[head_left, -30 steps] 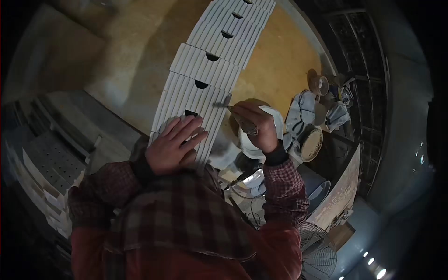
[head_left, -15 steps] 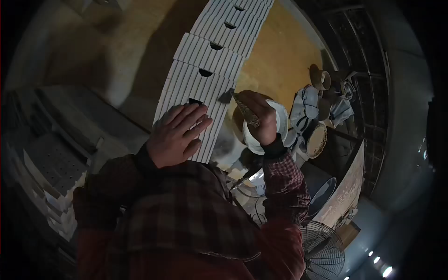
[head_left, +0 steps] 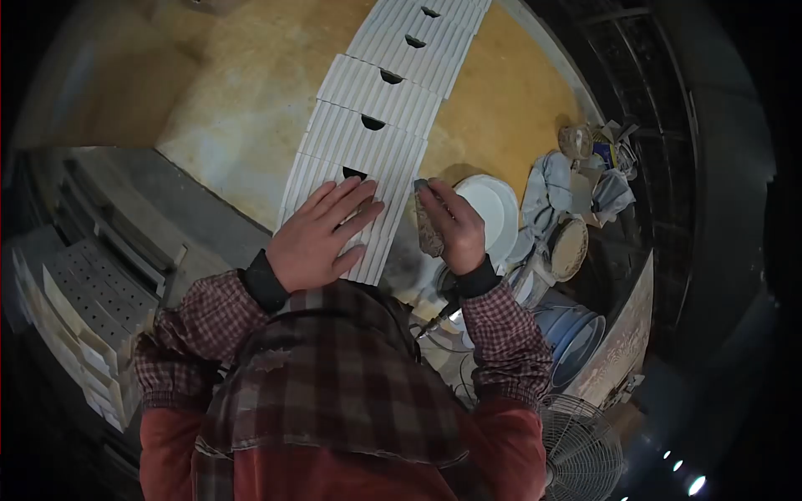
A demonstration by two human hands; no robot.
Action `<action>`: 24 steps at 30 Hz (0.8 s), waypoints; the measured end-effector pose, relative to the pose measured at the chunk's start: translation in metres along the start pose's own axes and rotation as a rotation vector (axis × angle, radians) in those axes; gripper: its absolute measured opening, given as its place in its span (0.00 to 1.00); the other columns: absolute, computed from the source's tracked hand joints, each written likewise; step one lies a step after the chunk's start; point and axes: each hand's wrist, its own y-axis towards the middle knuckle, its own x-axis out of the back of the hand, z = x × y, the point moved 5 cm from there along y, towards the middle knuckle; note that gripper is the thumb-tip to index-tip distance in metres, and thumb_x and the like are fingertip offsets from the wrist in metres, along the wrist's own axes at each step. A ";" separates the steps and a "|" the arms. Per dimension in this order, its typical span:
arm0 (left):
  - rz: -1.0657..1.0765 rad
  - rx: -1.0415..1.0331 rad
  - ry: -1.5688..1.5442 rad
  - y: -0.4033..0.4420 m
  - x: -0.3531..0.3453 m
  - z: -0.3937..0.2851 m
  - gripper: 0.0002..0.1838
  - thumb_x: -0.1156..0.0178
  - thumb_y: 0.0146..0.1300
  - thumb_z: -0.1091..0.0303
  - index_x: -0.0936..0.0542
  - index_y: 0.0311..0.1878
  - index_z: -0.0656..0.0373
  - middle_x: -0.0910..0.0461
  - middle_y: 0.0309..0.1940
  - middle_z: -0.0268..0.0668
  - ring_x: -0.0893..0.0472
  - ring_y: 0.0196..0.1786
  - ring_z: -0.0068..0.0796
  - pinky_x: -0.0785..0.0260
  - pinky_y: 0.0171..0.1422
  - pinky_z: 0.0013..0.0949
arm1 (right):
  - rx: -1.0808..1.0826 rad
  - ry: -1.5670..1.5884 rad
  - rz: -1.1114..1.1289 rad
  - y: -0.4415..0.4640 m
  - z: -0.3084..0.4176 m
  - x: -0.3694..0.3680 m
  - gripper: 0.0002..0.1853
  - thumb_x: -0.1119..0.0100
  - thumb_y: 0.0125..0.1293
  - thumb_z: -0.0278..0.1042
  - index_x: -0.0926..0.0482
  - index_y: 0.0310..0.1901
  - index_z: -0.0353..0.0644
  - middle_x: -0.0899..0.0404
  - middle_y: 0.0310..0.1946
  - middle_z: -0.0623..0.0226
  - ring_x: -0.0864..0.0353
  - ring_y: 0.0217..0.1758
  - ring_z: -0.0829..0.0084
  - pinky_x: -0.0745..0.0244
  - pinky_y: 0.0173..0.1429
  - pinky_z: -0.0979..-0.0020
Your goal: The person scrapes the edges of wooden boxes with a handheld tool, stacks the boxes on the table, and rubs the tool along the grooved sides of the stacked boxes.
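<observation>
A row of white ribbed panels [head_left: 368, 142] with dark half-round cutouts runs away from my body, with small steps between sections. My left hand [head_left: 322, 234] lies palm down on the nearest panel, fingers outstretched, close beside its cutout. To the right of the panel edge, my right hand [head_left: 455, 230] is closed around what looks like a putty knife [head_left: 429, 227] with a crusted, mottled handle. Its grey end points away from me near the panel edge; the blade is mostly not visible. Beyond this hand sits a round white bucket or lid [head_left: 493, 213].
The panels rest on a yellowish board [head_left: 484, 108]. At the right are wrapped bundles [head_left: 549, 184], a crusted round container [head_left: 569, 249], a blue bucket [head_left: 572, 346], a wooden panel [head_left: 616, 334] and a wire fan [head_left: 581, 451]. Perforated grey blocks [head_left: 104, 288] stand at the left.
My right hand has drawn back toward me, taking the putty knife's tip from over the panel edge to beside it. My left hand stays nearly in place. The view is brighter.
</observation>
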 end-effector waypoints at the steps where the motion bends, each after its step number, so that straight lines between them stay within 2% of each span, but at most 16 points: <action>1: -0.033 -0.030 0.027 0.000 0.001 0.000 0.30 0.43 0.54 0.65 0.35 0.62 0.56 0.43 0.66 0.40 0.44 0.69 0.40 0.52 0.71 0.44 | 0.024 -0.071 0.033 0.002 0.005 0.002 0.19 0.41 0.50 0.21 0.21 0.47 0.41 0.24 0.47 0.59 0.21 0.44 0.61 0.24 0.44 0.68; 4: -0.047 -0.030 0.018 0.000 0.005 0.003 0.29 0.43 0.53 0.66 0.34 0.61 0.56 0.41 0.65 0.40 0.43 0.68 0.40 0.50 0.70 0.45 | -0.020 0.009 0.021 0.008 0.004 0.009 0.20 0.41 0.48 0.21 0.21 0.47 0.41 0.24 0.46 0.58 0.21 0.45 0.60 0.25 0.47 0.69; 5: -0.032 -0.016 0.006 -0.003 0.005 0.003 0.29 0.43 0.53 0.66 0.34 0.61 0.57 0.41 0.65 0.40 0.43 0.68 0.40 0.50 0.70 0.45 | -0.001 0.100 -0.090 0.001 -0.004 -0.002 0.21 0.45 0.50 0.22 0.24 0.50 0.40 0.26 0.50 0.60 0.22 0.41 0.60 0.24 0.41 0.68; 7: -0.058 -0.032 0.023 -0.004 0.004 0.001 0.30 0.43 0.53 0.65 0.34 0.61 0.56 0.42 0.65 0.40 0.43 0.68 0.40 0.50 0.70 0.45 | -0.012 0.027 0.026 0.009 0.004 0.001 0.21 0.46 0.51 0.22 0.25 0.51 0.40 0.26 0.50 0.61 0.22 0.40 0.60 0.24 0.40 0.68; 8: -0.039 -0.020 0.009 -0.004 0.004 0.002 0.29 0.43 0.53 0.66 0.34 0.61 0.57 0.41 0.65 0.40 0.42 0.68 0.40 0.51 0.70 0.45 | 0.017 0.058 -0.030 0.001 -0.003 -0.008 0.22 0.46 0.50 0.21 0.25 0.51 0.40 0.26 0.49 0.61 0.22 0.40 0.60 0.25 0.40 0.67; 10: -0.049 -0.027 0.030 -0.005 0.005 0.003 0.30 0.42 0.53 0.66 0.34 0.61 0.57 0.42 0.65 0.41 0.43 0.68 0.41 0.51 0.70 0.45 | 0.005 0.044 0.054 0.004 0.004 -0.002 0.21 0.46 0.51 0.21 0.25 0.50 0.40 0.26 0.49 0.61 0.22 0.41 0.61 0.25 0.41 0.66; 11: -0.037 -0.019 0.010 -0.005 0.004 -0.001 0.29 0.42 0.53 0.66 0.34 0.61 0.57 0.41 0.65 0.42 0.43 0.68 0.41 0.51 0.70 0.45 | -0.025 0.045 0.124 0.000 0.001 0.002 0.19 0.45 0.51 0.22 0.22 0.48 0.39 0.24 0.48 0.57 0.22 0.48 0.61 0.26 0.50 0.69; 13: -0.030 -0.019 0.039 -0.004 0.002 -0.001 0.30 0.42 0.53 0.65 0.34 0.61 0.57 0.42 0.65 0.42 0.43 0.68 0.41 0.51 0.70 0.45 | 0.005 0.024 0.164 0.000 -0.003 0.006 0.18 0.45 0.51 0.22 0.22 0.47 0.38 0.24 0.47 0.57 0.22 0.48 0.61 0.26 0.50 0.69; 14: -0.026 -0.018 0.022 -0.004 0.003 -0.001 0.29 0.42 0.53 0.65 0.34 0.61 0.57 0.42 0.65 0.42 0.43 0.68 0.41 0.51 0.70 0.45 | -0.071 0.165 0.057 0.001 -0.006 0.008 0.18 0.45 0.52 0.22 0.22 0.47 0.38 0.24 0.47 0.57 0.22 0.48 0.61 0.26 0.50 0.69; 16: -0.041 -0.022 0.040 -0.005 0.002 0.000 0.29 0.42 0.53 0.65 0.33 0.61 0.57 0.42 0.65 0.42 0.43 0.68 0.40 0.51 0.70 0.44 | -0.106 0.230 -0.036 0.005 -0.010 0.003 0.18 0.43 0.49 0.24 0.22 0.46 0.38 0.24 0.47 0.59 0.21 0.44 0.61 0.25 0.44 0.68; 20: -0.011 -0.028 0.032 -0.006 0.005 0.001 0.30 0.42 0.53 0.64 0.34 0.61 0.57 0.43 0.66 0.41 0.44 0.69 0.40 0.51 0.70 0.45 | -0.050 0.141 0.080 0.005 -0.005 -0.006 0.21 0.45 0.50 0.22 0.24 0.50 0.41 0.26 0.49 0.59 0.22 0.46 0.61 0.26 0.47 0.68; 24: -0.006 -0.002 0.040 -0.009 0.005 0.003 0.31 0.41 0.52 0.64 0.34 0.61 0.57 0.43 0.66 0.41 0.44 0.69 0.40 0.50 0.70 0.44 | -0.090 0.208 0.104 0.005 -0.003 -0.003 0.20 0.45 0.51 0.22 0.23 0.49 0.40 0.25 0.49 0.60 0.22 0.46 0.62 0.26 0.49 0.68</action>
